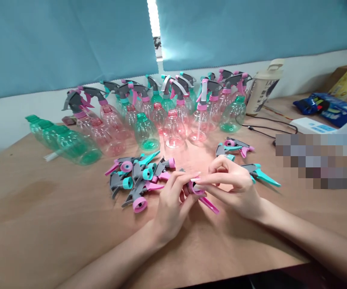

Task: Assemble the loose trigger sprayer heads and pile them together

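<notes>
My left hand [176, 200] is closed around a grey and pink spray trigger head [210, 204], its pink collar turned up towards me and its pink lever pointing to the lower right. Thumb and fingers of my right hand [236, 182] come together at the collar's opening; whatever small thing they pinch is hidden. Left of my hands lies a pile of loose trigger heads [139, 178] in grey with pink or turquoise parts. Several more trigger heads [262, 174] lie beyond and beside my right hand.
Behind the hands stand rows of clear pink bottles [173, 128] and green bottles [147, 132], many topped with sprayers. Green bottles [71, 142] lie tipped at the left by a white tube [52, 155]. A tumbler [263, 88], black cable [265, 129] and blue packet [335, 108] are at right.
</notes>
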A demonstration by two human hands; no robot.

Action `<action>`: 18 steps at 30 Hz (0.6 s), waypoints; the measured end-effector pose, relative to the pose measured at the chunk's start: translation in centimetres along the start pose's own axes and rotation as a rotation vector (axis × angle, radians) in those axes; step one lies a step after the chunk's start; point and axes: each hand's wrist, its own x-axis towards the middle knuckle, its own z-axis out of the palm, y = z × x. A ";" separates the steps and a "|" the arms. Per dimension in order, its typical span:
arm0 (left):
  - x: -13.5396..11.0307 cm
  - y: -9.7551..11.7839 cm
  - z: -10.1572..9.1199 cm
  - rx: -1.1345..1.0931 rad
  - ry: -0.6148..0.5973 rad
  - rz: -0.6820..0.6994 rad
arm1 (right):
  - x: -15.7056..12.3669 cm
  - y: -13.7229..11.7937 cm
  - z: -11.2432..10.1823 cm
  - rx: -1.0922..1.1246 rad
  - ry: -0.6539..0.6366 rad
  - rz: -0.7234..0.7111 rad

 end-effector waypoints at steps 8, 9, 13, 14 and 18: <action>0.1 0.0 -0.1 -0.014 -0.014 -0.023 | 0.3 -0.2 -0.6 -0.050 0.015 -0.057; 0.1 0.0 -0.2 -0.019 -0.021 -0.030 | 0.4 -0.3 -0.7 -0.056 0.008 -0.042; 0.2 -0.1 -0.3 -0.022 -0.036 -0.044 | 0.8 -0.9 -1.3 -0.067 -0.020 -0.027; 0.2 -0.1 -0.3 -0.015 -0.038 -0.041 | 1.0 -1.0 -1.4 -0.073 -0.032 -0.038; 0.1 -0.2 -0.3 0.001 -0.040 -0.029 | 1.6 -0.9 -2.2 -0.149 -0.158 -0.168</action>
